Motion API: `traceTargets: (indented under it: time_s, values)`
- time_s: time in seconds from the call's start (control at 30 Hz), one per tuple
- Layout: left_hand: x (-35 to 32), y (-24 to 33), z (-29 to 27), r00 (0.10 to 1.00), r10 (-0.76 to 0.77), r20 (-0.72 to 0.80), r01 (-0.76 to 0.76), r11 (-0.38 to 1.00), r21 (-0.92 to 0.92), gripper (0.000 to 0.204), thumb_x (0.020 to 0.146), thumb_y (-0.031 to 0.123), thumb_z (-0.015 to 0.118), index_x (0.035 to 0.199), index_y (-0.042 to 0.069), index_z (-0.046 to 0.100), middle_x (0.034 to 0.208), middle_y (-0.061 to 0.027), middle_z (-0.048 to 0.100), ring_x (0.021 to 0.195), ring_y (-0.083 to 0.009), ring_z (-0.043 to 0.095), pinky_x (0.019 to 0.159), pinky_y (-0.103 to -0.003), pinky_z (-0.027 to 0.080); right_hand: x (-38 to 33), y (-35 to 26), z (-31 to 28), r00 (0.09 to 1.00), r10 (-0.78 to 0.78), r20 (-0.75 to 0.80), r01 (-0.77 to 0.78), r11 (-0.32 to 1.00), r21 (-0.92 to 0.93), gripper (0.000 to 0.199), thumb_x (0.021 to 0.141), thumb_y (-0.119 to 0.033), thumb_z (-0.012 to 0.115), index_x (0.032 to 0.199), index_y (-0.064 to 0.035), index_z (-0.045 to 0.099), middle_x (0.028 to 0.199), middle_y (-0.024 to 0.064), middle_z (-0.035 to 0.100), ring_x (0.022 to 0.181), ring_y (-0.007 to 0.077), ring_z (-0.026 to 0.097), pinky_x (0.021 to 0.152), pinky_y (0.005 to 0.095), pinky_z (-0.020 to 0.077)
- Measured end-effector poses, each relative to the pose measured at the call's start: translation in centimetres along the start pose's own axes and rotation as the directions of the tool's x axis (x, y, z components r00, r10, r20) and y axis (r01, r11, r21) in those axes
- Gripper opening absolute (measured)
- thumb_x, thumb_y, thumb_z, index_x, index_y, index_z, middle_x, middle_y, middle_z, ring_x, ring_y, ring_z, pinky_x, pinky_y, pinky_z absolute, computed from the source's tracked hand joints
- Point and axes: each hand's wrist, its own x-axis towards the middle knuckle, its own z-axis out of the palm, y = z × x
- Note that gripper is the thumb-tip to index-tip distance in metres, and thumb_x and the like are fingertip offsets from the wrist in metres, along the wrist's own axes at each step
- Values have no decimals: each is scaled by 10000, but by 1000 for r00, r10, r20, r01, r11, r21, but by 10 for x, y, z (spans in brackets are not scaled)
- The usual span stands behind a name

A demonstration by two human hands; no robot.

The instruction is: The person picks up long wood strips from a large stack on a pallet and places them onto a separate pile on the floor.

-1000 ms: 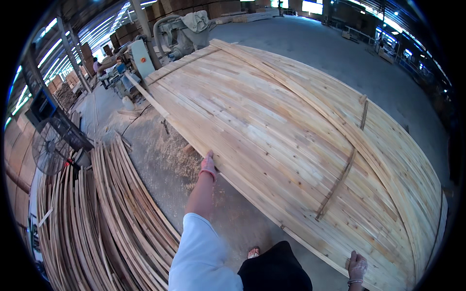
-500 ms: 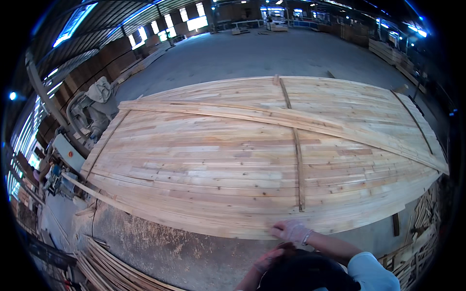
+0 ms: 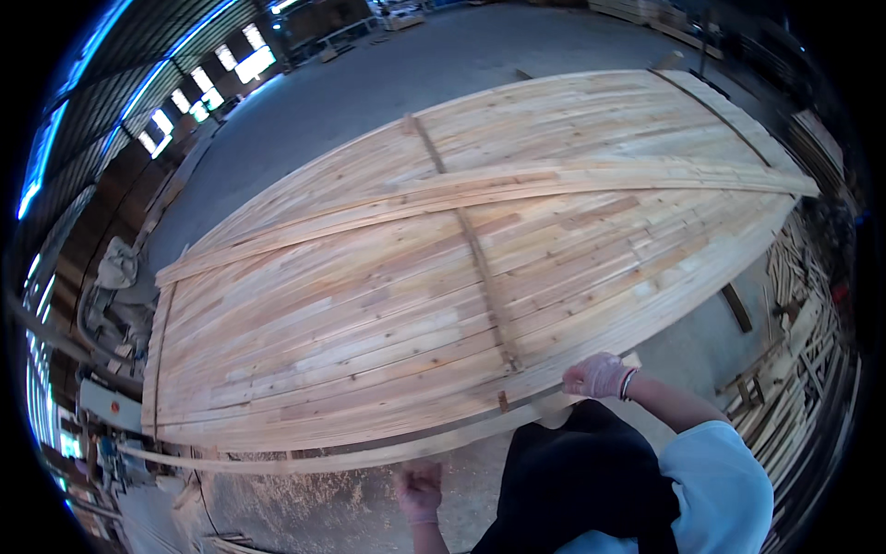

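Observation:
A long, narrow wooden strip (image 3: 360, 458) runs along the near side of a wide stack of boards (image 3: 369, 319), apart from its near edge in the middle. My right hand (image 3: 598, 377), in a thin pale glove with a band at the wrist, is closed around the strip near its right end. Just below the strip's middle is my left hand (image 3: 420, 489), also gloved. Its fingers look curled but are smeared by motion, and I cannot tell whether it touches the strip.
Loose battens (image 3: 480, 277) lie across the stack, with long boards (image 3: 388, 208) laid diagonally over it. Machinery (image 3: 111, 402) stands at the left. Offcuts (image 3: 775, 379) are heaped at the right. Sawdust (image 3: 314, 503) covers the floor near me.
My view has turned, so the stack appears tilted. My right hand has gripped the strip and moved right. My left hand has moved left, out from in front of my body.

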Motion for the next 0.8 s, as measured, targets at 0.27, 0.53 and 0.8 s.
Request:
traceTargets:
  time_s: [0.27, 0.53, 0.8]
  values:
    - [-21, -89, 104, 943, -332, 7, 320, 917, 238, 533, 788, 507, 630, 1195, 166, 582, 1114, -77, 639, 1027, -296, 603, 968, -499, 447, 50, 57, -76, 961, -66, -269, 119, 975, 186, 430, 895, -492, 491, 1093, -139, 637, 1014, 112, 664, 955, 304, 623, 837, 404, 483]
    - [14, -66, 55, 946, -94, -311, 73, 994, -81, 498, 839, 555, 555, 1027, 100, 627, 957, -68, 679, 874, -259, 642, 890, -492, 499, 160, 195, -113, 986, 30, -163, 165, -249, 954, 474, 832, -530, 613, 1089, -131, 608, 927, 70, 666, 851, 246, 645, 760, 377, 525]
    - [-36, -91, 107, 795, -84, -601, -55, 976, -210, 568, 849, 602, 424, 750, 94, 658, 821, -93, 653, 769, -284, 596, 768, -503, 480, 281, 339, -156, 858, 460, -229, 503, -661, 557, 438, 794, -418, 712, 1104, -142, 572, 969, 44, 589, 861, 227, 592, 719, 372, 520]
